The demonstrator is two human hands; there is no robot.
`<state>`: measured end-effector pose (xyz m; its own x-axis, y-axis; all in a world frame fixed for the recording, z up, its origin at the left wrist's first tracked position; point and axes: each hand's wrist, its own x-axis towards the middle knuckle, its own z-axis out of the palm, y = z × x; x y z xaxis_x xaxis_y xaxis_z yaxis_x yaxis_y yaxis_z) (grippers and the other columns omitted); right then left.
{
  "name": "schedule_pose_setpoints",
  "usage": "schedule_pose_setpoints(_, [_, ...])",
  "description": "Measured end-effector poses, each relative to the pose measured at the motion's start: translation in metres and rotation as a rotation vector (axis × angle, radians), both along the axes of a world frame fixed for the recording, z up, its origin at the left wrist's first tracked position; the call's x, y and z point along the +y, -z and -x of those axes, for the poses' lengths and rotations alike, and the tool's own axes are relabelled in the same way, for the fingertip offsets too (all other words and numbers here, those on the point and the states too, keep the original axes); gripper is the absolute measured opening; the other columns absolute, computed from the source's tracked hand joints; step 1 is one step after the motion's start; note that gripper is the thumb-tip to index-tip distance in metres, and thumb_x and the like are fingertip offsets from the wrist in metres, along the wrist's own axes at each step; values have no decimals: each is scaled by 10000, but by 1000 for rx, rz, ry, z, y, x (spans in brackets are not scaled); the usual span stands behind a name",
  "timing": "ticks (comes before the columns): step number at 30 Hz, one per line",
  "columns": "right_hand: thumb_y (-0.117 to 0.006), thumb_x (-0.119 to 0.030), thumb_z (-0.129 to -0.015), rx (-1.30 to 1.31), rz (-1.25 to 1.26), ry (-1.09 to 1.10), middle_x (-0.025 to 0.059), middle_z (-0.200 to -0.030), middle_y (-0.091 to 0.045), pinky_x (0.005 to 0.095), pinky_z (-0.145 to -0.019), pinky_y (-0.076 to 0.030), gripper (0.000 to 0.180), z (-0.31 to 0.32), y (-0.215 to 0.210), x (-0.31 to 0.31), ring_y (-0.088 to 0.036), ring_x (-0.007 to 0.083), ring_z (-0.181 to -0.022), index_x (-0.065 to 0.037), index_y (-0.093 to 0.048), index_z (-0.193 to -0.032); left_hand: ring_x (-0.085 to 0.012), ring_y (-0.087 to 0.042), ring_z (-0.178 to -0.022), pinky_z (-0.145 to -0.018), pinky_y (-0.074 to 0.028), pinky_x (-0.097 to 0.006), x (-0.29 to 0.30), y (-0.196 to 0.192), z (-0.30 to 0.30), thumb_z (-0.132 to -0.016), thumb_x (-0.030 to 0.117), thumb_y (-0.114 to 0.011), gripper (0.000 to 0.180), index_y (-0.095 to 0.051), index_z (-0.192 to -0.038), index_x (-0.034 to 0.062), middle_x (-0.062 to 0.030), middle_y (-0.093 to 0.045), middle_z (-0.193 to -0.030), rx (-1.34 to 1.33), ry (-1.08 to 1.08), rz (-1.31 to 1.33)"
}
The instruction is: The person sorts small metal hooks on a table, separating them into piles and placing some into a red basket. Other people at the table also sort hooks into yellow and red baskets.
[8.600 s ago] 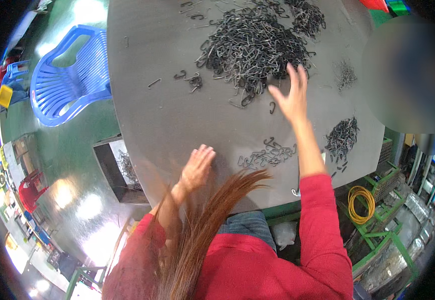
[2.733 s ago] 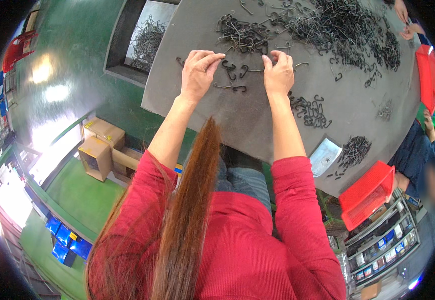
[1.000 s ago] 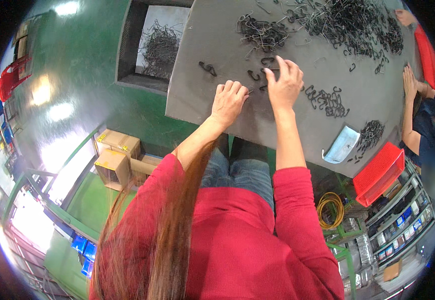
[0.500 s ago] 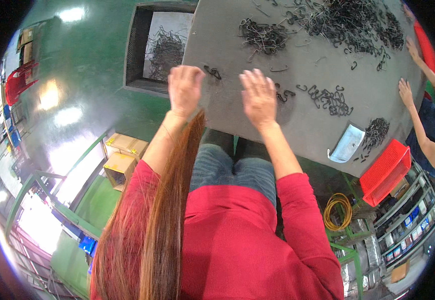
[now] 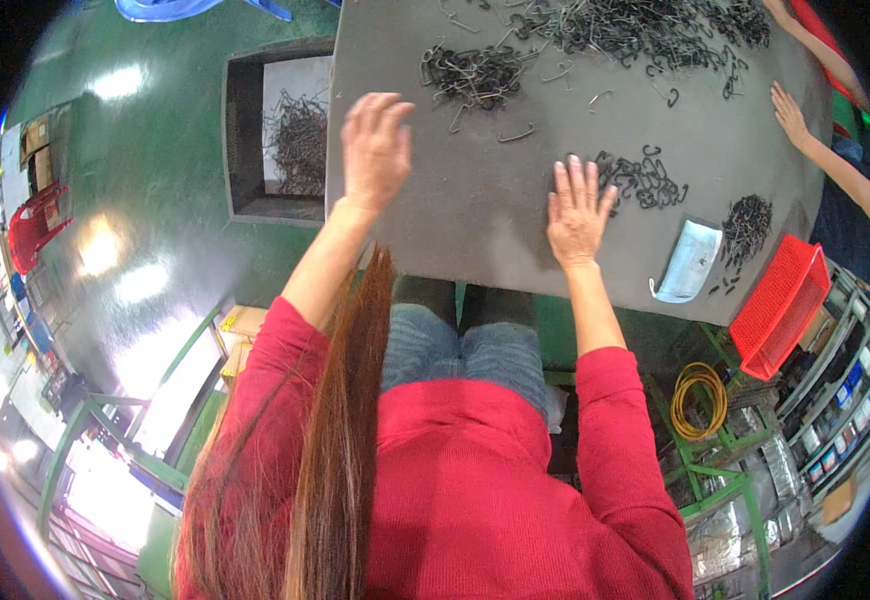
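Note:
My right hand [image 5: 579, 215] lies flat on the grey table [image 5: 455, 220] with its fingers spread. Its fingertips reach the left edge of a small heap of black hooks [image 5: 647, 182]. Over the table's left edge, my left hand [image 5: 376, 150] is raised with loosely bent, parted fingers, slightly blurred; nothing shows in it. Beyond it sits a cluster of dark metal hooks [image 5: 473, 75], and a single hook [image 5: 517, 134] lies nearer. A large pile of hooks [image 5: 625, 28] covers the far part of the table.
Left of the table stands a dark-walled bin [image 5: 247, 140] with a heap of hooks [image 5: 300, 140] inside. At the right are a blue face mask [image 5: 690, 262], a pile of small black pieces [image 5: 747, 228] and a red basket [image 5: 780, 305]. A co-worker's hand [image 5: 790, 115] rests on the far-right edge.
My right hand has moved right, up to the small heap of hooks. Loose hooks that lay beside my left hand are out of sight. The whole view has shifted a little.

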<state>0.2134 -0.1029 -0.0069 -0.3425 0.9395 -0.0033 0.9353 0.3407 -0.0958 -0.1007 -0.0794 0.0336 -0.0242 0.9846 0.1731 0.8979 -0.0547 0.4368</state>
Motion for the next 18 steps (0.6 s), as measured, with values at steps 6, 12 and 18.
schedule_pose_setpoints(6, [-581, -259, -888, 301, -73, 96, 83, -1465, -358, 569, -1103, -193, 524, 10, -17, 74, -280, 287, -1385, -188, -425, -1384, -357, -165, -1388, -1071, -160, -655, 45, 17, -85, -830, 273, -656, 585, -426, -1368, 267, -67, -280, -1463, 9, 177, 56])
schedule_pose_setpoints(12, [-525, -333, -913, 183, -128, 70, 130, -1483, -321, 547, -1101, -224, 525, 56, 8, 124, -275, 320, -1382, -140, -417, -1388, -327, -251, -1359, -1029, -202, -683, 78, 39, -78, -861, 252, -615, 477, -474, -1317, 245, -52, -361, -1412, 144, 102, 41])
schedule_pose_setpoints(18, [-584, -201, -874, 426, 76, -64, 117, -1377, -430, 511, -1101, -241, 415, 82, -17, 16, -366, 293, -1317, -127, -522, -1277, -270, -367, -1275, -1031, -282, -559, 91, 31, -62, -830, 201, -636, 361, -563, -1180, 150, -46, -478, -1274, -3, 104, -70])
